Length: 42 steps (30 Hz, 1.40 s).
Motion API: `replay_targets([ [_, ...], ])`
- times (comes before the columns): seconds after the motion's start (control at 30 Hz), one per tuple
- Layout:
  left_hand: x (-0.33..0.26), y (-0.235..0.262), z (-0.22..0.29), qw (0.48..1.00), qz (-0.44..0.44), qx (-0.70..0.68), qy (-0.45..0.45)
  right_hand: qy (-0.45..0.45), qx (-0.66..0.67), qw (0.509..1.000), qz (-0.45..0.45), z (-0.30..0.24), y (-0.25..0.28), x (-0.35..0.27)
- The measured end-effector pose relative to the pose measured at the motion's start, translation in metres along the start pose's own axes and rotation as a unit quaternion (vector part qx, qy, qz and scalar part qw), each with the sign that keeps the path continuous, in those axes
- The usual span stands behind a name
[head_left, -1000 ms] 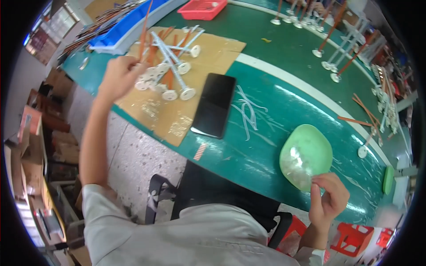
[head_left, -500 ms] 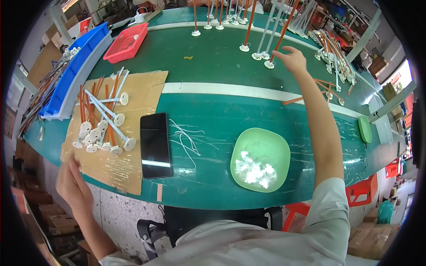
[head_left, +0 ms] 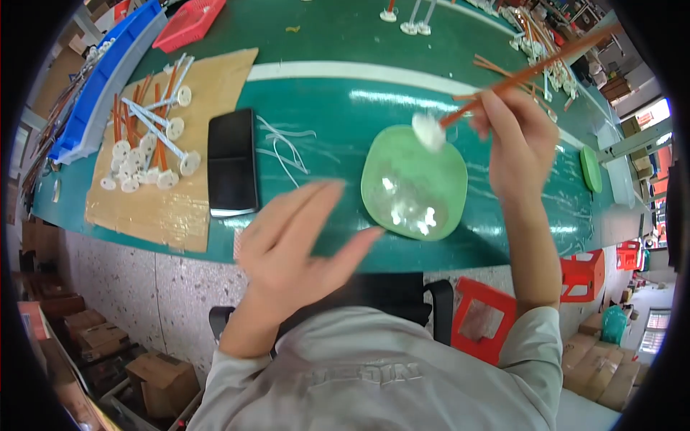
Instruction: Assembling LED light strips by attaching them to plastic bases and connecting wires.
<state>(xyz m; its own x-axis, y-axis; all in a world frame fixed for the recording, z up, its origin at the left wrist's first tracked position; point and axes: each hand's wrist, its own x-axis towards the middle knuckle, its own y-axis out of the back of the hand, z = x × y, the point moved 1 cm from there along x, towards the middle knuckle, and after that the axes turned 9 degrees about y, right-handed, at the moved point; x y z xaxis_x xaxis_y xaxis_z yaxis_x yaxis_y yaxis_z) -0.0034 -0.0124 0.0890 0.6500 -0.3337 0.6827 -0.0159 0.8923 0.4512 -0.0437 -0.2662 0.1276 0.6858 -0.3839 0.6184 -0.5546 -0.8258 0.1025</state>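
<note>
My right hand (head_left: 522, 147) grips a long orange-brown rod (head_left: 550, 65) with a white disc base (head_left: 429, 132). The rod is held tilted, its base over the far edge of a green bowl (head_left: 447, 176). Small, shiny clear or whitish pieces (head_left: 410, 212) lie in the bowl. Slightly blurred, my left hand (head_left: 291, 248) hovers empty at the table's near edge, thumb and fingers apart, left of the bowl. Beyond it are a black phone (head_left: 232, 161) and loose white strings (head_left: 291, 147).
At left, several rods with white discs (head_left: 154, 133) rest on a cardboard sheet (head_left: 158, 215). Behind are a blue bin (head_left: 108, 79) and a red basket (head_left: 188, 25). More rods (head_left: 535, 54) are piled at the far right. A red stool (head_left: 485, 316) stands below the table.
My right hand has drawn back from the far rods, bringing one over the bowl. My left hand has swung from the cardboard's near corner toward the middle and spread. The view has tipped down.
</note>
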Motion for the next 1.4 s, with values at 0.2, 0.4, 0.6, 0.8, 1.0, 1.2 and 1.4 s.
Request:
replay_targets([
  [0.2, -0.009, -0.029, 0.028, 0.992, -0.011, -0.095, -0.083, -0.025, 0.115, 0.989, 0.092, -0.055, -0.01, -0.089],
  [0.4, -0.031, -0.013, 0.033, 0.99, -0.052, -0.113, -0.068, -0.108, 0.171, 0.973, 0.108, -0.046, -0.022, -0.11],
  [0.6, -0.05, -0.02, 0.018, 0.975, -0.053, -0.188, 0.102, -0.089, 0.262, 0.957, 0.087, -0.054, -0.047, -0.113],
  [0.8, -0.074, -0.028, 0.004, 0.624, -0.143, -0.67, 0.376, 0.294, -0.06, 0.95, -0.083, -0.039, -0.047, -0.121],
  [1.0, -0.083, -0.039, -0.005, 0.535, -0.185, -0.756, 0.327, 0.316, -0.089, 0.943, -0.055, -0.029, -0.052, -0.124],
  [1.2, -0.086, -0.036, -0.011, 0.524, -0.18, -0.768, 0.32, 0.281, -0.031, 0.952, -0.117, -0.024, -0.052, -0.121],
  [1.4, -0.073, -0.039, -0.008, 0.507, -0.182, -0.755, 0.374, 0.183, 0.006, 0.98, -0.073, -0.014, -0.055, -0.106],
])
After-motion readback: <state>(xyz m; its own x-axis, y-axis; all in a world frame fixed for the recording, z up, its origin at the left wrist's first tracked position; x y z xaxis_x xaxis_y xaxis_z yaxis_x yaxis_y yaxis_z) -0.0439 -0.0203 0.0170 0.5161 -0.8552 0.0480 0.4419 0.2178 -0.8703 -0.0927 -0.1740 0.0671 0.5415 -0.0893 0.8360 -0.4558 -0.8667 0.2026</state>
